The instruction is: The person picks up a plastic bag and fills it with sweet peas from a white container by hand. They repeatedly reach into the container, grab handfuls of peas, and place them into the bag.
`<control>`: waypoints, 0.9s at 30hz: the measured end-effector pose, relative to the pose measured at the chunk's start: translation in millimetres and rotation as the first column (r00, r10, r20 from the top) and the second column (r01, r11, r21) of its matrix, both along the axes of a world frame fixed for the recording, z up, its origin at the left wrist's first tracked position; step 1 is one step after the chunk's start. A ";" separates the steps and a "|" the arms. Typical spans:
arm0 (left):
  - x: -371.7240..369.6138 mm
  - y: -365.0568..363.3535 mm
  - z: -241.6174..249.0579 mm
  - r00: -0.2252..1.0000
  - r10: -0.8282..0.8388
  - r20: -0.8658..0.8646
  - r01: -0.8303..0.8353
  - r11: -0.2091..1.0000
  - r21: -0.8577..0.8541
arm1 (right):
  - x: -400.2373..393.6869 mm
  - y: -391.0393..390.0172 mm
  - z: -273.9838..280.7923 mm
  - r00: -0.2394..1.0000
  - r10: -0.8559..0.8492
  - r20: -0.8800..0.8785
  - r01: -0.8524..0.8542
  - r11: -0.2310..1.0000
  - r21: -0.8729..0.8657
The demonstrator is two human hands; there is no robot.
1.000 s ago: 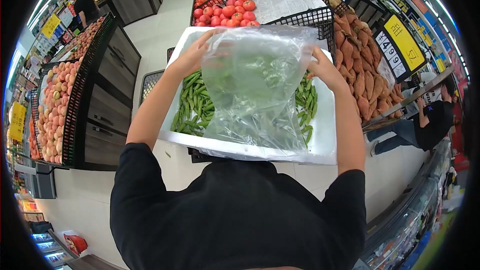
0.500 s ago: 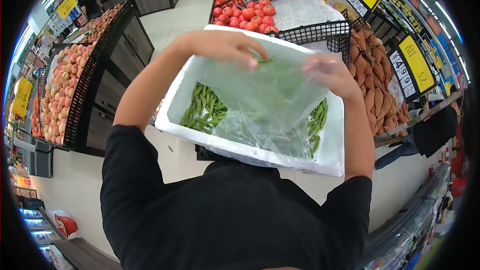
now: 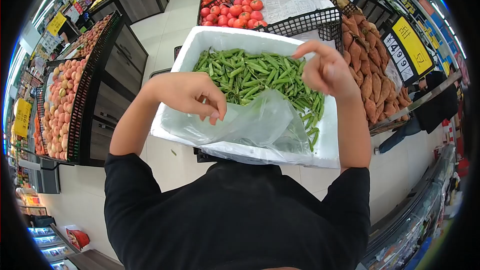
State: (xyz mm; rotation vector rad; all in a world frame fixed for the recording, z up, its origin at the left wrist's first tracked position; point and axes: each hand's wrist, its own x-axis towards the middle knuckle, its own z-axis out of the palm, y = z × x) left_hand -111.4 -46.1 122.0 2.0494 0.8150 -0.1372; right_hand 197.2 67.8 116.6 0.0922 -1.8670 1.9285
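A white foam box [image 3: 330,140] holds a heap of green pea pods [image 3: 250,72]. Clear plastic film [image 3: 260,122] lies crumpled over the box's near side, covering part of it. Above the film's left part, my left hand [image 3: 192,97] hangs with loosely bent, parted fingers; no grip on the film shows. My right hand [image 3: 327,70] is raised over the right side of the box, index finger stretched out and the others half curled, with nothing visible in it. It is slightly blurred.
Tomatoes [image 3: 232,14] in black crates stand beyond the box, and sweet potatoes [image 3: 370,70] lie to the right beside a yellow price sign [image 3: 410,45]. Peaches [image 3: 62,100] fill a stand at left. A person in dark clothing [image 3: 435,105] is at far right.
The plastic film has come down toward me, uncovering the pods. My left hand has moved nearer and lower; my right hand stays near the right side with its index finger extended.
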 end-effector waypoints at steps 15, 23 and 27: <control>24.1 -18.3 -8.8 1.000 -0.007 -0.021 0.011 0.978 0.207 | -16.9 -45.5 1.6 0.823 -0.466 0.325 0.219 0.787 0.576; 27.7 -22.7 0.8 0.899 0.266 0.347 -0.350 0.913 0.208 | -23.2 -24.6 2.3 0.692 -0.706 0.154 0.630 0.694 0.350; 50.0 -18.8 3.8 0.649 0.292 0.702 -0.536 0.831 0.149 | -40.8 -12.4 19.4 0.639 -0.764 -0.086 0.733 0.571 0.369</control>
